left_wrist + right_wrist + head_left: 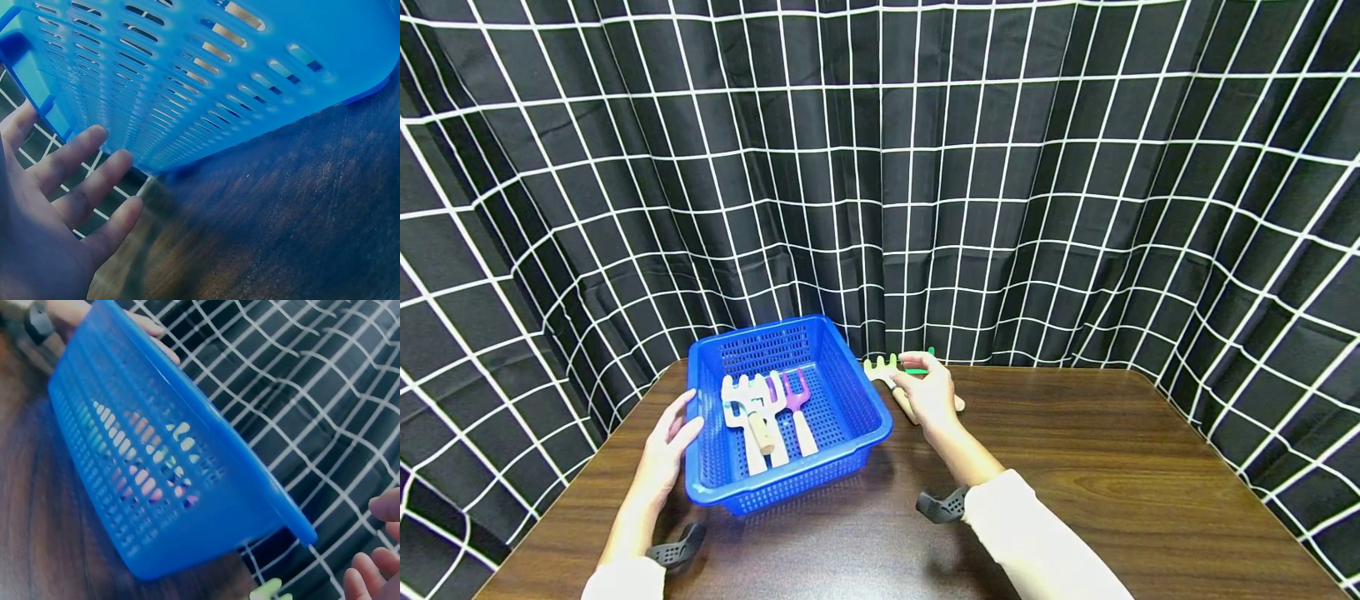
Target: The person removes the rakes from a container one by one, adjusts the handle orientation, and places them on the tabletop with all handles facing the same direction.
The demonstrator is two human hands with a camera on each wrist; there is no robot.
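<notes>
A blue plastic basket (850, 450) with slotted walls sits at the left of the table, holding several hand forks with pale handles, among them a purple hand fork (796, 398) and a white hand fork (772, 395). My left hand (662, 454) is at its left rim; in the left wrist view three fingers extend loosely spread beside the outer wall. Right of the basket, a yellow-green hand fork (880, 368) with a wooden handle lies on the table. My right hand (931, 396) hovers over it, fingers bent loosely and holding nothing. A green tool (917, 372) is mostly hidden behind that hand.
A brown wooden table (1075, 475) extends under everything. Behind it hangs a black curtain (970, 208) with a white grid, close to the back edge. Dark wrist-worn devices sit on both forearms, the right one (943, 505) over the table.
</notes>
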